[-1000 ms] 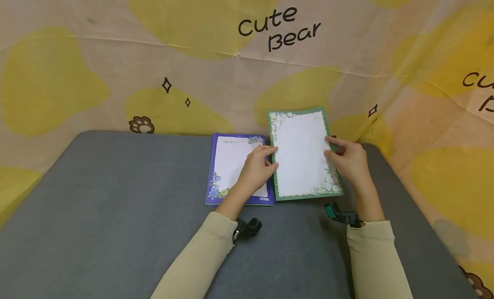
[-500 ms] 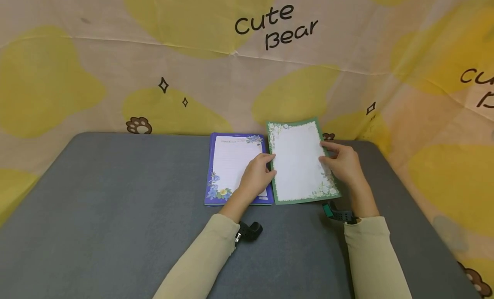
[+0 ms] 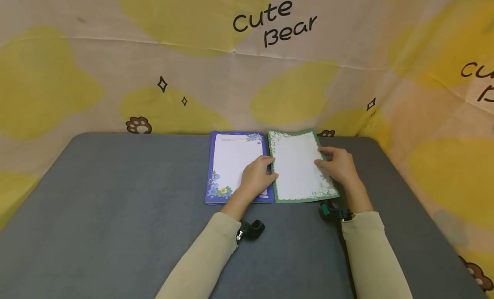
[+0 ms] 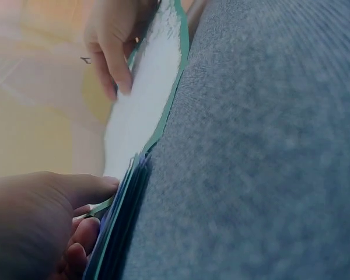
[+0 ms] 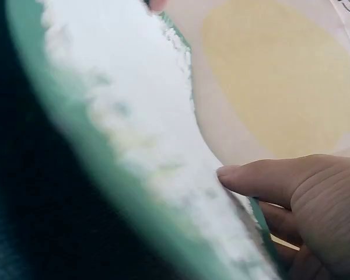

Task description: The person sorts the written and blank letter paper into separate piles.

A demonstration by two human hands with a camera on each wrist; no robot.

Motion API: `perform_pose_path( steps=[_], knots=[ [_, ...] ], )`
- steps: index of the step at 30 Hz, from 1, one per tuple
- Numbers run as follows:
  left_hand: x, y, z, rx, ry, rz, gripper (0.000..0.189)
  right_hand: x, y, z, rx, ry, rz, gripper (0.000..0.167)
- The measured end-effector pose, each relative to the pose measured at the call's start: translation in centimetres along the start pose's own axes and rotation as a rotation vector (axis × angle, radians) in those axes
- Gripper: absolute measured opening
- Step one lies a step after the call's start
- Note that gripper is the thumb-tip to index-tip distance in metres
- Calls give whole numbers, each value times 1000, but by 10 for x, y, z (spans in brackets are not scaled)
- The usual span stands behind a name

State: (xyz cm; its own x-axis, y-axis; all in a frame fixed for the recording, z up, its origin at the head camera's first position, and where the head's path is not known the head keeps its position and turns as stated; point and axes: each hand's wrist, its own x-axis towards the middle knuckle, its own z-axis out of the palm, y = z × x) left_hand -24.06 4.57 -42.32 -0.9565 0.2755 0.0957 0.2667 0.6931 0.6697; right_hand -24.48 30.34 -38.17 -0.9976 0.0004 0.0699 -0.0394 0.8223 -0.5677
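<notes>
A sheet of white letter paper with a green floral border (image 3: 295,168) spans between both hands in the head view. My left hand (image 3: 255,176) pinches its left edge, thumb on top. My right hand (image 3: 339,165) pinches the right edge; in the right wrist view the thumb (image 5: 239,178) lies on the white face, fingers partly hidden underneath. The sheet looks bent, its near side raised off the table in that view. Just left lies a stack of purple-bordered floral paper (image 3: 231,161), partly covered by my left hand and wrist. Layered green and purple edges (image 4: 125,216) show in the left wrist view.
A grey table (image 3: 127,213) stretches under everything. Behind it hangs a beige and yellow cloth (image 3: 208,89) printed with paws and lettering. Black wrist devices sit on the left wrist (image 3: 251,229) and the right wrist (image 3: 335,212).
The green-bordered sheet has come down and toward the table beside the purple stack, its far edge dropping most. Both hands keep their pinch; the right hand has shifted slightly left and down.
</notes>
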Motion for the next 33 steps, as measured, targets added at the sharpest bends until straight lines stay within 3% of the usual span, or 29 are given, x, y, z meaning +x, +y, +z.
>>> perform_pose_path(
  steps=[14,23,28,33],
  knots=[
    [0,5,5,31,-2,-13,57,2,34,28,40,144,-22,41],
    [-2,4,5,25,31,-23,61,1,33,35,68,180,-50,37],
    [-2,4,4,63,11,14,56,0,31,39,75,223,-104,35],
    [-2,5,4,152,-29,52,43,-1,30,40,59,164,-172,45]
  ],
)
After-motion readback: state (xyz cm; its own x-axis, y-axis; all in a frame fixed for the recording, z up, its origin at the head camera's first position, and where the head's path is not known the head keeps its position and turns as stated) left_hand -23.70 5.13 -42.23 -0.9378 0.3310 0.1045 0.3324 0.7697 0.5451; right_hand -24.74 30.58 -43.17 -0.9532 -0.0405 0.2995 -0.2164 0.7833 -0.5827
